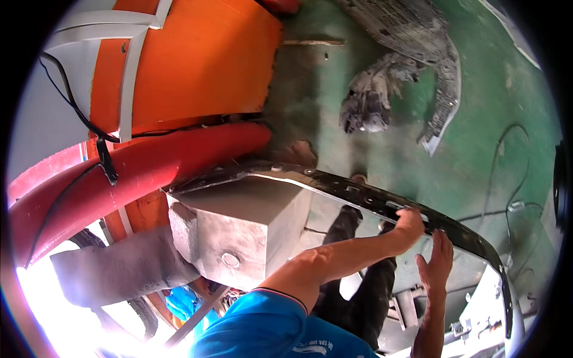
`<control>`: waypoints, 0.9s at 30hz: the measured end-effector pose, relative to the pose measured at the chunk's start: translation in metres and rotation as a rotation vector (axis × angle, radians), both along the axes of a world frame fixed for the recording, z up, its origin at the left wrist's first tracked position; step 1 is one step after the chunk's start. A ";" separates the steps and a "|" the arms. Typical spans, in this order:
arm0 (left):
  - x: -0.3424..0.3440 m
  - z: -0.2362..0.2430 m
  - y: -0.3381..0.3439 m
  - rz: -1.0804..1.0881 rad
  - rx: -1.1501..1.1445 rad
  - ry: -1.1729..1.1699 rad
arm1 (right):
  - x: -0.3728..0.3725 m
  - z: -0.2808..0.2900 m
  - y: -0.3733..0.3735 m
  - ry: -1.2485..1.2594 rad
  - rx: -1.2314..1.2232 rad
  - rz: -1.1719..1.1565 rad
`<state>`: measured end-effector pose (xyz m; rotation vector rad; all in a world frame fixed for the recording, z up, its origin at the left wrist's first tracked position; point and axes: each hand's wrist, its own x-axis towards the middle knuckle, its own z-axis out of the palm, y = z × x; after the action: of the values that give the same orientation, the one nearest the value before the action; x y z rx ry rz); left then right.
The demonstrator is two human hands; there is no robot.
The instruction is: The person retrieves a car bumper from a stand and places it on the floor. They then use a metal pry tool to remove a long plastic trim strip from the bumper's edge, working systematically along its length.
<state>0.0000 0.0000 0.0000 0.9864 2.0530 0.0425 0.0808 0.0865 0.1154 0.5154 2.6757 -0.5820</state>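
One long black strip (337,184) bowing from nine o'clock round to four

From its left end, the strip follows the upper edge of a pale grey box (233,238) at half past seven, probably so that the box bears some of its weight; the picture does not settle how firmly they touch. Further right, it crosses beyond the person's dark trouser legs (375,298), towards four o'clock. There the left hand (410,224) sits over the strip with its fingers bent down, seemingly to steady it, though I cannot tell whether they clasp anything. Just beside it, the right hand (439,259) has its fingers nearly straight and its thumb spread, the tips at the strip's near edge, with nothing visible in its grasp; it looks like a light touch.

Across the room, a curved grey pad (122,268) lies at eight o'clock, below a fat red tube (179,149) at nine. An orange panel (206,65) fills eleven o'clock. The green floor (483,113) is scuffed; on it, a crumpled dark piece (370,98) and a worn grey sheet (406,30) lie near one o'clock, and a thin cable (527,152) loops at three.
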 end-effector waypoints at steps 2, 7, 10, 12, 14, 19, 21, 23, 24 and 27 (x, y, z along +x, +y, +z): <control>0.009 0.042 0.030 -0.098 0.127 -0.119 | 0.014 0.004 0.020 -0.001 0.151 0.116; 0.085 0.130 0.065 -0.351 0.226 -0.183 | 0.110 0.070 0.075 -0.063 0.090 -0.040; 0.153 0.140 0.078 -0.202 0.387 -0.109 | 0.164 0.114 0.098 -0.003 -0.034 -0.194; 0.192 0.146 0.078 -0.021 0.644 -0.131 | 0.218 0.143 0.118 -0.090 -0.032 -0.320; 0.212 0.217 0.066 -0.005 0.847 -0.282 | 0.295 0.204 0.137 -0.182 0.019 -0.456; 0.180 0.256 -0.022 0.036 0.878 -0.457 | 0.443 0.259 0.143 -0.063 0.128 -0.668; 0.185 0.227 -0.054 0.042 0.679 -0.371 | 0.481 0.266 0.129 -0.127 0.202 -0.874; 0.193 0.242 -0.086 0.112 0.472 -0.408 | 0.510 0.319 0.106 -0.222 0.179 -1.027; 0.191 0.243 -0.086 0.148 0.371 -0.453 | 0.541 0.318 0.090 -0.144 0.208 -1.064; 0.185 0.208 -0.066 0.194 0.327 -0.520 | 0.612 0.299 0.047 0.092 0.073 -1.324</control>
<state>0.1846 -0.0663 0.2081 0.8506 1.6734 0.6838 0.6927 0.1338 0.4140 2.3160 2.0766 -0.7902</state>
